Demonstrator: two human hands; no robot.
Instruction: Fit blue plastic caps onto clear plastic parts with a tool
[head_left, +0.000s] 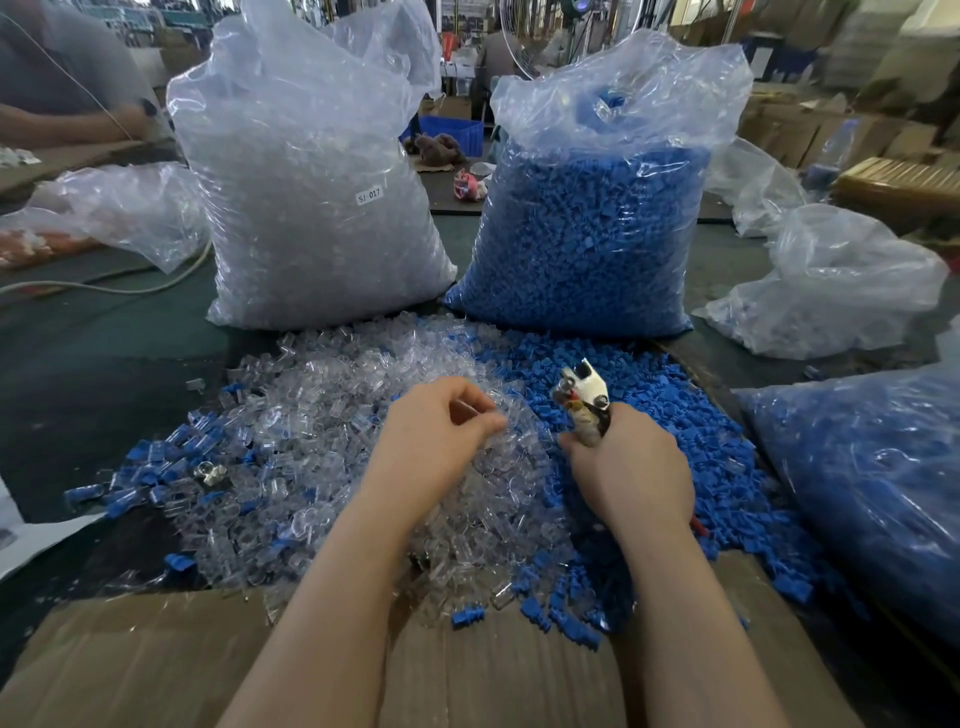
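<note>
A heap of clear plastic parts (322, 415) spreads across the table's middle, and a heap of blue caps (685, 431) lies to its right. My left hand (436, 431) hovers over the clear heap, its fingers curled and pinching a clear part (470, 410). My right hand (628, 467) grips a metal plier-like tool (582, 395) by its handles, jaws pointing up and away. Several assembled blue-and-clear pieces (156, 467) lie at the left of the heaps.
A tall bag of clear parts (311, 182) and a bag of blue caps (587, 228) stand behind the heaps. Another blue-filled bag (872, 493) lies at the right. Cardboard (156, 660) covers the near edge. A person's arm (67, 119) shows far left.
</note>
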